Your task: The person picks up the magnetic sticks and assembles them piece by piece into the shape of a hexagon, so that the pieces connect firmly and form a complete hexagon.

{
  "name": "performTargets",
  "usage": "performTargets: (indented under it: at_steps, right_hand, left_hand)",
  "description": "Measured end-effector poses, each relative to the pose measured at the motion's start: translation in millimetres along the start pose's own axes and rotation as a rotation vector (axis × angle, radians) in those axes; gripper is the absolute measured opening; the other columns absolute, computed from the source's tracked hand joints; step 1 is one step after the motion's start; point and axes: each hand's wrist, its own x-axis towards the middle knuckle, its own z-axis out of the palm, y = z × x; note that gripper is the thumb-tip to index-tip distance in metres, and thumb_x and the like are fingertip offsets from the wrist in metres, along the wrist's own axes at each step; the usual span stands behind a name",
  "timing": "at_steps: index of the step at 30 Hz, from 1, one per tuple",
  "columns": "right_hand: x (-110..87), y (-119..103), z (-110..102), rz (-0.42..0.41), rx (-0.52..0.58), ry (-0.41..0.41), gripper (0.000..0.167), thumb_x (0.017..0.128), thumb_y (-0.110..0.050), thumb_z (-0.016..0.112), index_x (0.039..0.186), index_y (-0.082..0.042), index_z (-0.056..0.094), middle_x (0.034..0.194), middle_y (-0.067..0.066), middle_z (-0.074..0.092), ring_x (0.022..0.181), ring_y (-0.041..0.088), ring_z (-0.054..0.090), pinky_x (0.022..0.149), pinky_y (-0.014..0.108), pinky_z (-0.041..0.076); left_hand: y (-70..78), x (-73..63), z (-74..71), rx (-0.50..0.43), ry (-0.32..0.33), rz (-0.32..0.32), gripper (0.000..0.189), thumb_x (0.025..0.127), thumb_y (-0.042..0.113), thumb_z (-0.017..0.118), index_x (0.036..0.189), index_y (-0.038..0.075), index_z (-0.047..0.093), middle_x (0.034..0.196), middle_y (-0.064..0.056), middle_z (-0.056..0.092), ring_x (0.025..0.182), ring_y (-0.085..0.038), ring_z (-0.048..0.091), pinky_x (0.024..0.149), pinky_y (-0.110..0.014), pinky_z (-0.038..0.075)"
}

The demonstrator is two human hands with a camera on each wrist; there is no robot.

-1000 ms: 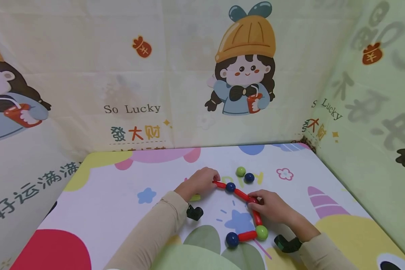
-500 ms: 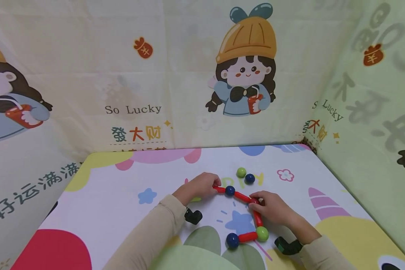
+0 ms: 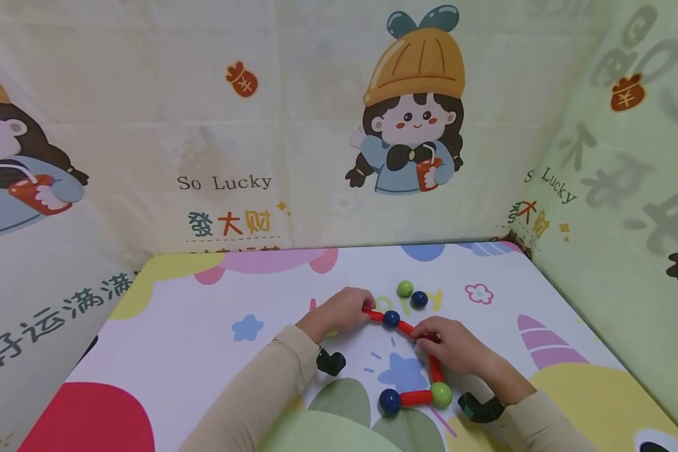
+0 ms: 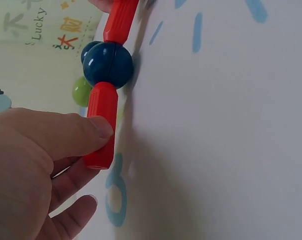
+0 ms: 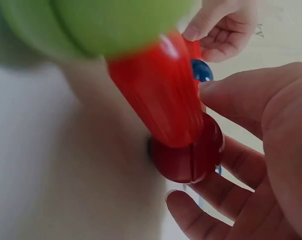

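Observation:
A bent chain of red rods and coloured balls lies between the hands. My left hand (image 3: 344,309) pinches its far-end red rod (image 4: 103,102) between thumb and fingers; a dark blue ball (image 4: 108,65) joins this rod to the following one. At the chain's corner, my right hand (image 3: 452,342) has its thumb on that second rod, with fingers behind a dark red ball (image 5: 186,160). From there another red rod (image 5: 158,92) runs to a green ball (image 3: 441,394). One more rod (image 3: 415,398) leads to a dark blue end ball (image 3: 390,402).
A loose green ball (image 3: 405,289) and a dark blue ball (image 3: 419,299) lie beyond the chain on the patterned tabletop (image 3: 192,351). Printed cloth (image 3: 311,138) hangs behind the table and along its sides. Each wrist carries a small black device (image 3: 480,408).
The left hand has drawn its rod and the blue ball slightly nearer, then a little to the right. The right hand stays at the corner, and the near balls keep almost the same place.

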Motion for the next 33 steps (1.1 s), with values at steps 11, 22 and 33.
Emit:
performTargets:
  at_steps: [11, 22, 33]
  right_hand:
    - [-7.7, 2.1, -2.6, 0.095, 0.035, 0.003, 0.006, 0.093, -0.01, 0.067, 0.099, -0.01, 0.069, 0.087, -0.003, 0.059, 0.078, 0.016, 0.054, 0.065, 0.024, 0.051]
    - [-20.7, 9.5, -8.5, 0.107, 0.041, -0.029, 0.013, 0.093, -0.008, 0.064, 0.104, -0.01, 0.07, 0.091, -0.001, 0.058, 0.077, 0.016, 0.052, 0.063, 0.025, 0.048]
    - [-23.5, 9.2, -11.5, 0.12, 0.072, -0.05, 0.034, 0.093, -0.01, 0.064, 0.127, -0.008, 0.068, 0.102, 0.002, 0.062, 0.081, 0.018, 0.054, 0.065, 0.025, 0.05]
  left_hand:
    - [-0.2, 8.6, 3.1, -0.058, 0.006, -0.018, 0.031, 0.092, 0.006, 0.069, 0.122, 0.009, 0.068, 0.107, 0.0, 0.064, 0.098, -0.015, 0.057, 0.091, -0.029, 0.049]
    - [0.6, 11.3, -0.6, -0.104, 0.03, -0.007, 0.031, 0.095, 0.008, 0.065, 0.125, 0.007, 0.066, 0.113, -0.001, 0.066, 0.105, -0.018, 0.06, 0.095, -0.031, 0.049]
    - [24.8, 36.7, 4.5, -0.228, 0.063, 0.015, 0.04, 0.096, 0.014, 0.068, 0.135, 0.012, 0.061, 0.129, 0.0, 0.063, 0.119, -0.018, 0.056, 0.097, -0.028, 0.047]
